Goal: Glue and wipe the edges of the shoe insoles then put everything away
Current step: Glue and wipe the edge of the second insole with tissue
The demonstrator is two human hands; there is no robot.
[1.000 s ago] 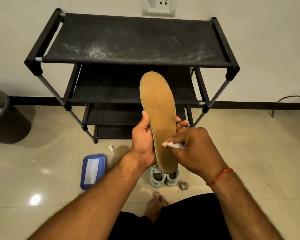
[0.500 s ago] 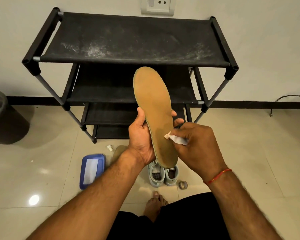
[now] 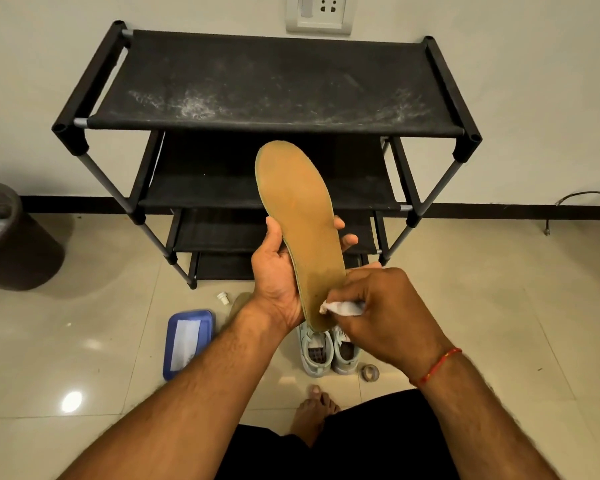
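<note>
Head view: a tan insole (image 3: 300, 216) is held upright in front of a black shoe rack (image 3: 274, 88), gripped by the left hand (image 3: 278, 271). A white cloth (image 3: 342, 307), pinched by the right hand (image 3: 388, 306), is pressed against the insole's heel edge. Pale shoes (image 3: 328, 351) sit on the floor below.

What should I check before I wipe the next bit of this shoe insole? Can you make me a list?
1. The left hand has a firm grip on the tan foam insole: ok, thumb and fingers wrap its middle.
2. The right hand pinches the crumpled white wipe: ok.
3. The wipe touches the insole's edge near the heel: ok.
4. Edge free of leftover glue: cannot tell, too fine to see.
5. The pale grey shoes are ready on the floor below: ok.
6. The small white cap is put away: not ok, it lies loose on the tiles.
</note>
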